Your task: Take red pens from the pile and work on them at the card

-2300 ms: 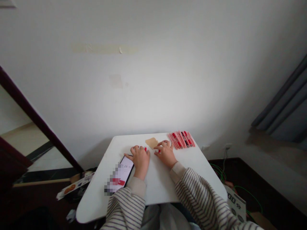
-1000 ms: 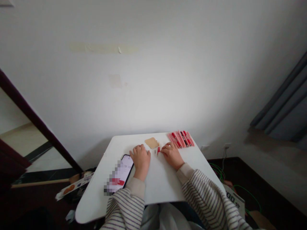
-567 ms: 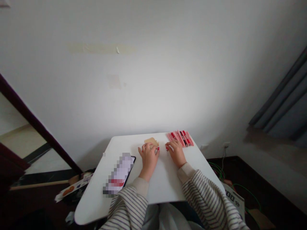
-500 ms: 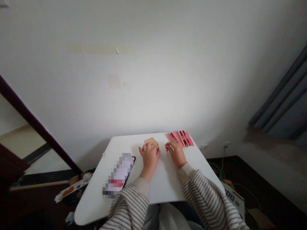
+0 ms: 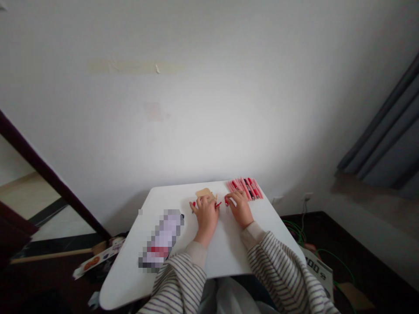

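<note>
My left hand (image 5: 207, 216) is over the white table (image 5: 225, 257) with its fingers curled down. A thin red stick-like piece (image 5: 218, 204) pokes out at its right side, by the fingertips. Close to its thumb is another small red piece (image 5: 194, 204). A tan flat object (image 5: 204, 192) lies just beyond the fingers, partly covered by them. To the right, my right hand (image 5: 242, 211) pinches a small red piece (image 5: 226, 201) between thumb and fingers; its exact kind is too small to tell. The two hands are a short gap apart.
A row of pink, red and black pens (image 5: 245, 188) lies at the table's back right. A pixelated phone-like object (image 5: 163, 237) rests on the left. The wall (image 5: 209, 131) stands right behind the table. Green cables (image 5: 296, 231) and a box (image 5: 319, 270) are on the floor at right.
My left hand has shifted slightly right, and the red stick-like piece now protrudes further from its right side, towards my right hand. The whole view has moved a little.
</note>
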Motion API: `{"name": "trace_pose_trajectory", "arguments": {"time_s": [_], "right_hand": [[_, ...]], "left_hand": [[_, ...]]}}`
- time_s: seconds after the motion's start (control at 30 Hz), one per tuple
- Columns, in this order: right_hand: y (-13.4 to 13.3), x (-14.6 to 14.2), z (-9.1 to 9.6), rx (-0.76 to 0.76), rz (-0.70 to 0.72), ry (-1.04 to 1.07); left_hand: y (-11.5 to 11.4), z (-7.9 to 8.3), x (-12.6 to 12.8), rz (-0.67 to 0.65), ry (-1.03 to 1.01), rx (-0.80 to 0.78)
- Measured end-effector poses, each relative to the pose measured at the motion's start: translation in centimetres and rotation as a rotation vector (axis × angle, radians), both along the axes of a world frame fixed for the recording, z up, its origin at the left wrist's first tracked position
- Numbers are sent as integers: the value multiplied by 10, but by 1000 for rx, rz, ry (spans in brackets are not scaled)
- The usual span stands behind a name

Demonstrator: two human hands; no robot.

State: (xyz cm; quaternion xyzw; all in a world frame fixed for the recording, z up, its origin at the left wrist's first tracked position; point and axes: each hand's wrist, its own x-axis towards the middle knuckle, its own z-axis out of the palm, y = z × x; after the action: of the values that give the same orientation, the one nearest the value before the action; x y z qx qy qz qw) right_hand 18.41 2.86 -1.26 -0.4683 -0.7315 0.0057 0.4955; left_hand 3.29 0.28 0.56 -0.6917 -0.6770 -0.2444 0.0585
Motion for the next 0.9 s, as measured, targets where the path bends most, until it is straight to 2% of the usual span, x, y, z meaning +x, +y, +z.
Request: {"name": "trace_pose_trajectory", "arguments": {"time_s": [0.33, 0.57, 0.9], "right_hand": [[0, 1, 0, -9, 4, 7], [-1, 1, -1, -3, 24, -11], [3, -1, -10, -11, 31, -34]], "left_hand": [[2, 3, 1, -49, 54, 12], [1, 4, -4, -48, -28, 50], [-4, 5, -10, -142, -122, 86]]}}
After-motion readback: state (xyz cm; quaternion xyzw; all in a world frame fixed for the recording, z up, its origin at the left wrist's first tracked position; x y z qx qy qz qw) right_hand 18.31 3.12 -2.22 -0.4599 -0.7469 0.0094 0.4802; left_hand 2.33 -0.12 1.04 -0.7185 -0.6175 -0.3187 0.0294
